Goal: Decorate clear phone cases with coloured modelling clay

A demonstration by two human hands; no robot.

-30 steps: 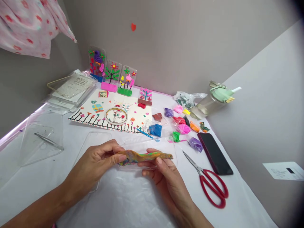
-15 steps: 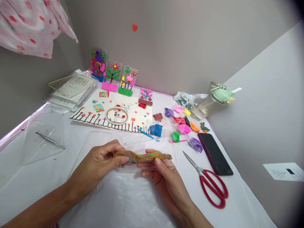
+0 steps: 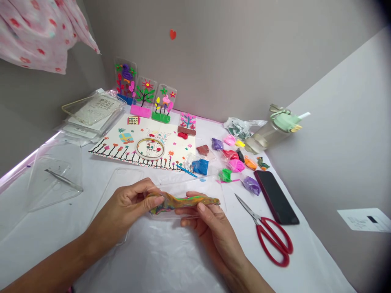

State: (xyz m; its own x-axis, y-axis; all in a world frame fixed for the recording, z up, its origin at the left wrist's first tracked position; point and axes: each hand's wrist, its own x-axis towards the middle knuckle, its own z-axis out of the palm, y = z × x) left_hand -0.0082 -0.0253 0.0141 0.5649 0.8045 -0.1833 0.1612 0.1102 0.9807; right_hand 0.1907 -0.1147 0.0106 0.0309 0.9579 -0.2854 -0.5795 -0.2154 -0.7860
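Now my left hand pinches the thick end of the marbled clay strip, my right hand the thin end, above the surface, well short of its far edge; pulling hard could tear it.

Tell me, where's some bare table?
Bare white table covering shows between the right hand and the red-handled metal scissors, and between both forearms. It's crowded right of the white patterned paper, where colourful plastic-wrapped lumps bunch beside the black phone.
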